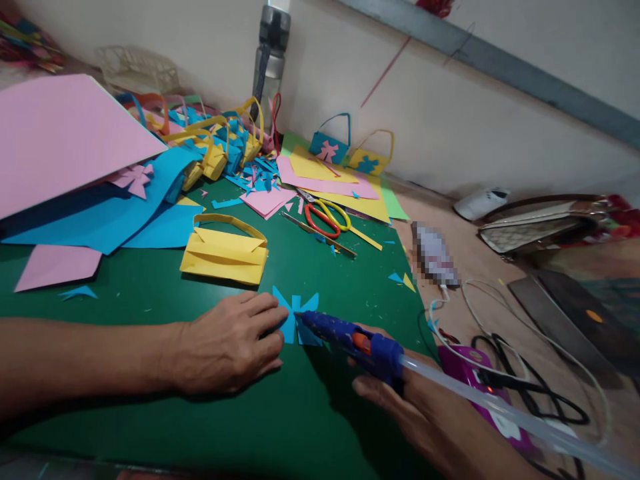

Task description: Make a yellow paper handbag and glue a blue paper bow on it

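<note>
My right hand (400, 400) grips a blue hot glue gun (345, 337), with a long clear glue stick (465, 387) running out of its back end. The gun's nozzle points at the middle of a blue paper bow (311, 320) on the green mat. From the left, my left hand (230, 343) holds the bow's left edge, its fingers bent together against the paper. Just beyond that hand a small yellow paper bag (225, 252) with a strap handle lies on the mat.
Red-and-yellow scissors (325, 219) and tweezers (320, 235) lie behind the bow. Finished paper bags (330, 143) lean on the wall. Pink and blue sheets (65, 147) cover the back left. On the right are a phone (435, 253), cables and a purple power strip (465, 360).
</note>
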Tool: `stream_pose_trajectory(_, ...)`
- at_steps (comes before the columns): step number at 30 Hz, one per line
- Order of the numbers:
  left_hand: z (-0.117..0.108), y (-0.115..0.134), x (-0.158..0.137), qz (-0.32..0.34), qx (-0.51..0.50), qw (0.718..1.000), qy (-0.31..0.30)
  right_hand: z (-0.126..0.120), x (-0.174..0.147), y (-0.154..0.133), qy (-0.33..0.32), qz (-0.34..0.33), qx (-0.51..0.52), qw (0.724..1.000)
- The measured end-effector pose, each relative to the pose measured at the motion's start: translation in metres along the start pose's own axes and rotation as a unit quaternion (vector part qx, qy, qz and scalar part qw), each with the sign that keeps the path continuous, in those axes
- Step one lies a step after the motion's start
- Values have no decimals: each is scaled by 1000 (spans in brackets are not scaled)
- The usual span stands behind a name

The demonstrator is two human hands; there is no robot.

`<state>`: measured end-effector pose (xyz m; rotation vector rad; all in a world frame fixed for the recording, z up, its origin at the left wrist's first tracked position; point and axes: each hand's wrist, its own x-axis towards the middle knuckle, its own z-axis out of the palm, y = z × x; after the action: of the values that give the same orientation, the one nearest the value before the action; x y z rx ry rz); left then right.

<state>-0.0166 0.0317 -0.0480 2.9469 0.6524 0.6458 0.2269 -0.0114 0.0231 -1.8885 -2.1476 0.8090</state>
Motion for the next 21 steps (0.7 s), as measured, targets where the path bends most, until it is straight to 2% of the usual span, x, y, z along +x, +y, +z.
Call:
stream_pose_trajectory(5, 0, -1, 1, 5, -5, 1000, 6, 3, 2, 3, -1, -13, -8, 1000)
stream_pose_trajectory(9, 1, -1, 3, -1, -4, 1000, 5, -2, 6, -3, -30, -35, 0, 999)
stream_pose_trajectory(15, 0, -1, 3, 1, -9, 1000, 15, 3, 3, 2, 3, -5, -17, 1000)
stream_pose_trajectory(21, 0, -1, 4, -1, -15, 1000, 25, 7, 0, 6, -5, 0, -2, 1000)
